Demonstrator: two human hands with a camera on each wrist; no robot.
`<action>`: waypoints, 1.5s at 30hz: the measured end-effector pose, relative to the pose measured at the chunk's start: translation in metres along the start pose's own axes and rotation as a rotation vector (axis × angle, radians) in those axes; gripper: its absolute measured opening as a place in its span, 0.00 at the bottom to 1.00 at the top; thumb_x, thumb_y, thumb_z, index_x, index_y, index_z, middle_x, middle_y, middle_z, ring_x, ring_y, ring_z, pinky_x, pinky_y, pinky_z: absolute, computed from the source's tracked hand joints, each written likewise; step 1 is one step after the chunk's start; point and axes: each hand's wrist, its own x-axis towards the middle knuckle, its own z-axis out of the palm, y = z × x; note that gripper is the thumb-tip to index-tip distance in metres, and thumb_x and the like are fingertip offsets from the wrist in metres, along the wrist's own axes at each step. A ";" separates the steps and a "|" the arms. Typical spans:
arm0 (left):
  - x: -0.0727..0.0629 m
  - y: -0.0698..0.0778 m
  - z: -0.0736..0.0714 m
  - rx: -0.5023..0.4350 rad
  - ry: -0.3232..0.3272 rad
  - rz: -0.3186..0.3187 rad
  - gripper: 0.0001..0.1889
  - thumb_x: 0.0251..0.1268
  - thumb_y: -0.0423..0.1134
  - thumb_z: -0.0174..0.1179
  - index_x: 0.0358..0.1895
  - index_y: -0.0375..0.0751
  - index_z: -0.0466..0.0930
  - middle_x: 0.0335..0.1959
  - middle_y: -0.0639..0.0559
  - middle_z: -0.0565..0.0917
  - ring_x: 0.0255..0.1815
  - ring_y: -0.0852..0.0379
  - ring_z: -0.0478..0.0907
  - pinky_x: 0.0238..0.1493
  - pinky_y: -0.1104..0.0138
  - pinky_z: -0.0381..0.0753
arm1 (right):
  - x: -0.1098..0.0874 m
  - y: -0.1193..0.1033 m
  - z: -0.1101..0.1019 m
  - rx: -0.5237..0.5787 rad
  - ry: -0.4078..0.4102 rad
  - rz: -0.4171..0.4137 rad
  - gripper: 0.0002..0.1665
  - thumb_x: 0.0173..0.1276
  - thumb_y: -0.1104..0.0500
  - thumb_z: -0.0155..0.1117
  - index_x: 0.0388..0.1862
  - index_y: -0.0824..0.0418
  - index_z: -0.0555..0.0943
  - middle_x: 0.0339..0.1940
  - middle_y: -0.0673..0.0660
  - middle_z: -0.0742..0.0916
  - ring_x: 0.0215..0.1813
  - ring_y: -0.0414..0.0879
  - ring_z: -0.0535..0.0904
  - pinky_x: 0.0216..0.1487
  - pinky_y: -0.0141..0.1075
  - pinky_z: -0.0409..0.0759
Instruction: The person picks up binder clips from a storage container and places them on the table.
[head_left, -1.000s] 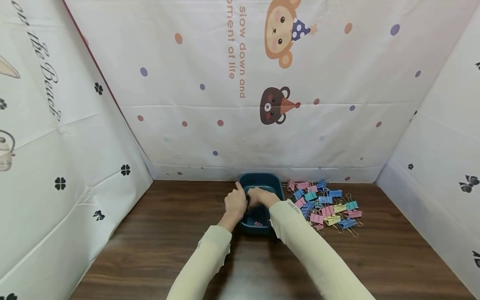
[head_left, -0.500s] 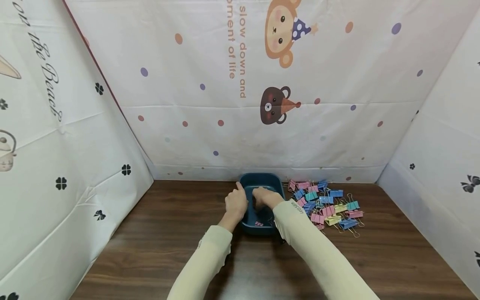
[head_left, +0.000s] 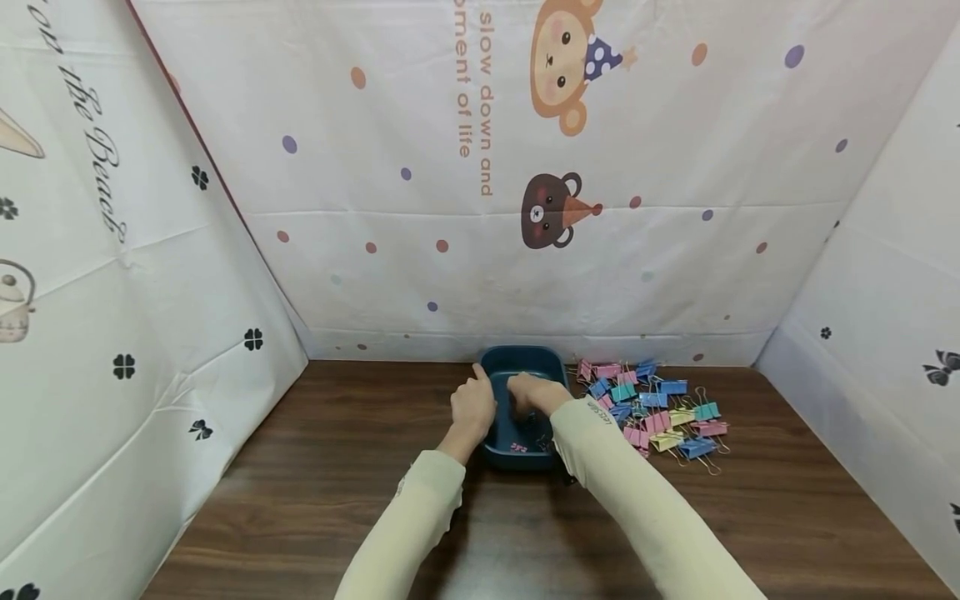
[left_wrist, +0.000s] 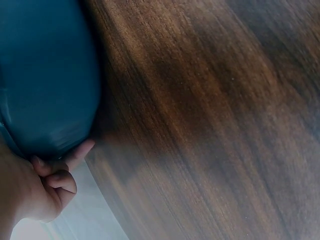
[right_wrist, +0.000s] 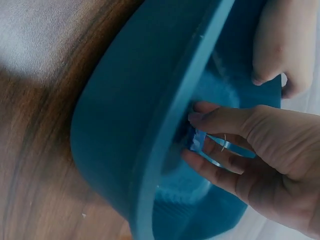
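A dark teal plastic basin (head_left: 517,357) stands at the back of the table against the patterned cloth. My left hand (head_left: 472,406) grips its left rim, and in the right wrist view that left hand (right_wrist: 285,45) bends over the edge. Inside the basin, my right hand (head_left: 532,393) reaches down with fingers low. The right wrist view shows its thumb and fingers pinching a small blue binder clip (right_wrist: 196,140) with a wire handle. A few small pink pieces (head_left: 518,447) lie on the basin floor near the front, with dark bits beside them, partly hidden by the right sleeve.
Right of the basin, binder clips (head_left: 652,400) in pink, blue, yellow and teal lie in a loose pile. Brown wood-grain table (head_left: 360,467) spreads around the basin. Printed white cloth (head_left: 405,275) hangs along the back and both sides.
My right hand has shifted right, away from my left hand, toward the middle of the basin. The left hand keeps its place on the rim.
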 end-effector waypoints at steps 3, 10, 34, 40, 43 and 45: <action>0.000 0.002 0.000 -0.004 0.002 -0.001 0.41 0.70 0.47 0.66 0.78 0.31 0.58 0.44 0.38 0.88 0.26 0.50 0.84 0.28 0.60 0.85 | -0.010 0.000 -0.006 -0.053 0.005 -0.038 0.03 0.70 0.64 0.69 0.42 0.60 0.86 0.40 0.56 0.89 0.37 0.44 0.82 0.44 0.39 0.85; -0.001 0.004 0.000 0.023 0.017 0.004 0.41 0.70 0.48 0.66 0.78 0.31 0.59 0.45 0.38 0.88 0.30 0.49 0.86 0.30 0.60 0.86 | -0.033 0.008 -0.026 -0.146 0.089 -0.161 0.07 0.69 0.68 0.66 0.42 0.63 0.89 0.43 0.58 0.91 0.43 0.48 0.87 0.46 0.41 0.87; 0.001 -0.012 -0.004 0.024 0.017 -0.008 0.42 0.70 0.46 0.66 0.78 0.29 0.57 0.47 0.38 0.88 0.30 0.48 0.87 0.32 0.59 0.87 | -0.170 0.149 0.023 -0.122 0.420 -0.380 0.10 0.47 0.70 0.80 0.23 0.60 0.86 0.23 0.49 0.87 0.27 0.38 0.79 0.28 0.31 0.76; -0.001 -0.007 -0.002 0.029 0.009 0.002 0.42 0.70 0.47 0.66 0.78 0.29 0.57 0.47 0.38 0.88 0.29 0.48 0.86 0.31 0.59 0.87 | -0.169 0.167 0.055 -0.062 0.483 -0.358 0.09 0.54 0.68 0.78 0.23 0.59 0.85 0.24 0.49 0.87 0.28 0.35 0.79 0.28 0.30 0.77; -0.003 -0.003 -0.002 0.032 0.007 0.021 0.42 0.70 0.47 0.66 0.78 0.29 0.57 0.46 0.38 0.88 0.27 0.49 0.85 0.29 0.60 0.86 | -0.172 0.170 0.065 -0.080 0.522 -0.331 0.09 0.56 0.67 0.77 0.23 0.58 0.84 0.23 0.47 0.86 0.28 0.33 0.76 0.27 0.29 0.75; -0.005 0.000 -0.003 0.031 0.008 0.028 0.42 0.70 0.47 0.66 0.78 0.29 0.57 0.46 0.38 0.88 0.26 0.50 0.84 0.28 0.61 0.85 | -0.174 0.171 0.069 -0.101 0.542 -0.305 0.10 0.56 0.67 0.77 0.24 0.57 0.83 0.23 0.46 0.85 0.28 0.32 0.74 0.27 0.29 0.74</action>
